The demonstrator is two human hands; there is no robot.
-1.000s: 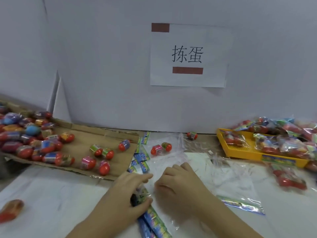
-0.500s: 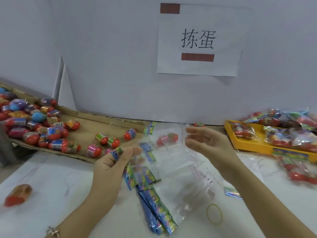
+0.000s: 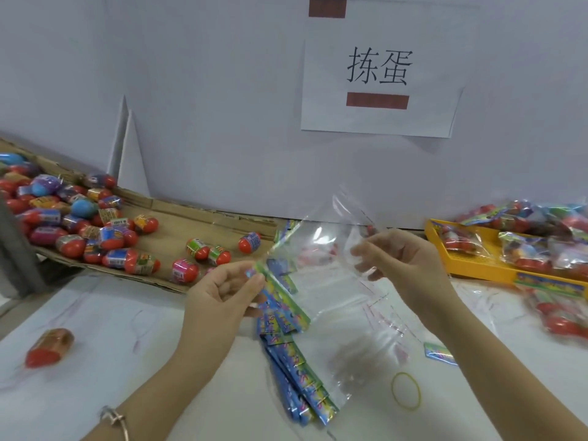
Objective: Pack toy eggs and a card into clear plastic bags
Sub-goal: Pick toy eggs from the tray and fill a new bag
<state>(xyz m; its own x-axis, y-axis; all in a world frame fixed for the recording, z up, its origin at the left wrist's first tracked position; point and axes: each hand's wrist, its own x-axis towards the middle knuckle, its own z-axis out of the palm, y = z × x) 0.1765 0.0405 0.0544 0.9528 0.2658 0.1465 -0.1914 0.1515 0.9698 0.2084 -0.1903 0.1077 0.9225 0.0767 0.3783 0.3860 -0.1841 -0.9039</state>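
My left hand point(image 3: 222, 292) pinches a colourful card point(image 3: 280, 289) by its top end, above the table's middle. My right hand point(image 3: 397, 262) grips one side of a clear plastic bag point(image 3: 321, 246) that is lifted between the two hands; the card's upper part lies against the bag's left edge. Whether the card is inside the bag I cannot tell. A row of more cards point(image 3: 296, 374) lies on the table below the hands. Several red toy eggs point(image 3: 105, 240) with printed wraps lie on a cardboard sheet point(image 3: 171, 230) at the left.
A yellow tray point(image 3: 471, 265) piled with filled bags stands at the right, more filled bags point(image 3: 556, 316) beside it. One egg point(image 3: 47, 346) lies alone at the near left. Flat clear bags point(image 3: 366, 338) and a yellow rubber band point(image 3: 405, 391) lie near the middle. A white partition with a paper sign point(image 3: 378, 71) stands behind.
Both hands rose from the table: the left one lifted a card from the row, the right one lifted a clear bag. The bag now hangs higher and spread between them.
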